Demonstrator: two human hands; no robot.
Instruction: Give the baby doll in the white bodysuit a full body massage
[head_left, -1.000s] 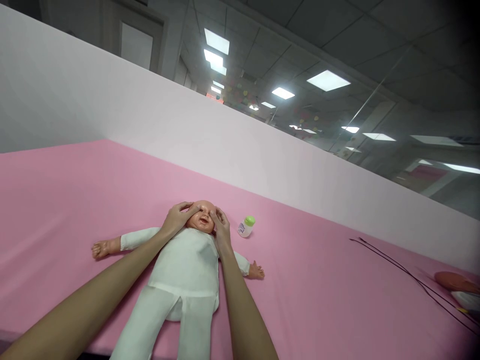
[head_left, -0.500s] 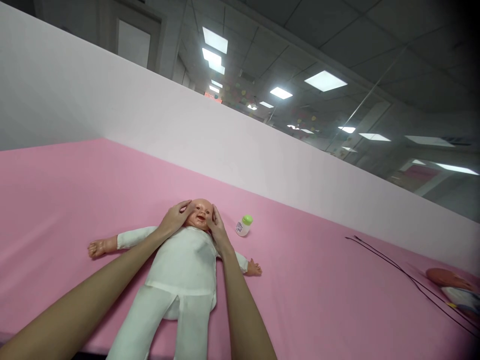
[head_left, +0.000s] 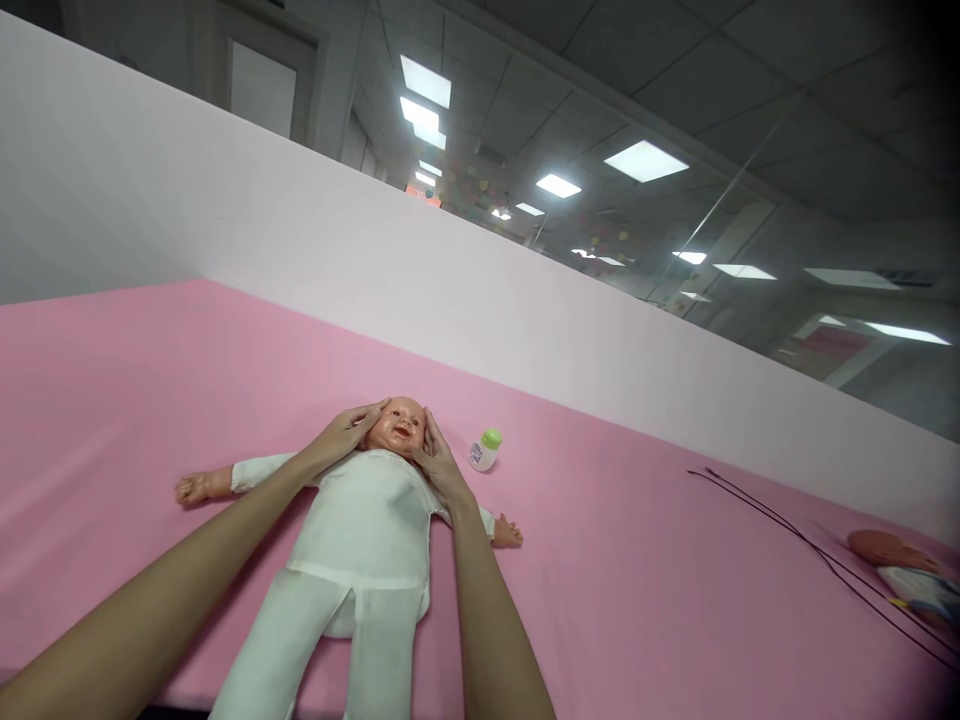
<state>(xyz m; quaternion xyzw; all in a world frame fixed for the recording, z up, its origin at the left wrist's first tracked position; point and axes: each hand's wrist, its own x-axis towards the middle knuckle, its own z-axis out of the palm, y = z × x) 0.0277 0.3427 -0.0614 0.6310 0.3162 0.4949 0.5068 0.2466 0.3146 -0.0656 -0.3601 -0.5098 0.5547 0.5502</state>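
Slid off the eyes and out to the sides of the head since the earlier view, both hands now leave the face uncovered. The left hand (head_left: 341, 435) lies open along one cheek of a baby doll (head_left: 401, 428), and the right hand (head_left: 442, 472) cups the other, so the head sits between the two palms. That paired placement seems to steady the head from both sides, though whether the fingers press or merely rest is hard to tell. The doll lies on its back in a white sleepsuit (head_left: 360, 530) on a pink-covered table (head_left: 600, 560), arms spread. A small green-capped bottle (head_left: 485, 450) stands near its head; farther right lie a black cord (head_left: 795, 530) and a second doll (head_left: 892, 552).
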